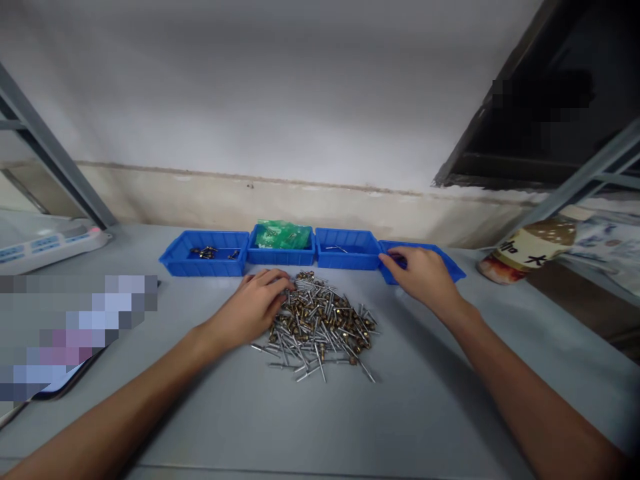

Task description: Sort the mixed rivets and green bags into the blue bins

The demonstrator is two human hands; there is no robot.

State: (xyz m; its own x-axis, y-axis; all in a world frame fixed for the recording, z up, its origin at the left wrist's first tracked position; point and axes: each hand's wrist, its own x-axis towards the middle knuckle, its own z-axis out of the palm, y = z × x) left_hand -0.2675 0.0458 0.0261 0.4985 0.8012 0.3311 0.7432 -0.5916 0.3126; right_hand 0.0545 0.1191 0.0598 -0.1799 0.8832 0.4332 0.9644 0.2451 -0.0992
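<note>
My left hand [260, 300] rests at the left edge of a heap of metal fasteners [325, 323], its bent fingers apart and touching the pieces. The heap mixes silvery pins that look like blind rivets with short brass-coloured fittings. Over the left rim of the far right blue bin [450, 263] is my right hand [423, 270]. Thumb and forefinger come together there in a pinch; whatever is between them is hidden. The hand covers part of that bin's inside.
Brass-coloured pieces lie in the left blue bin [204, 265]. A second bin [283, 258] holds a green plastic bag [284, 235]; a third [349, 260] has a few thin pins. A labelled bottle [530, 247] stands right, a phone [75, 373] and power strip [55, 247] left.
</note>
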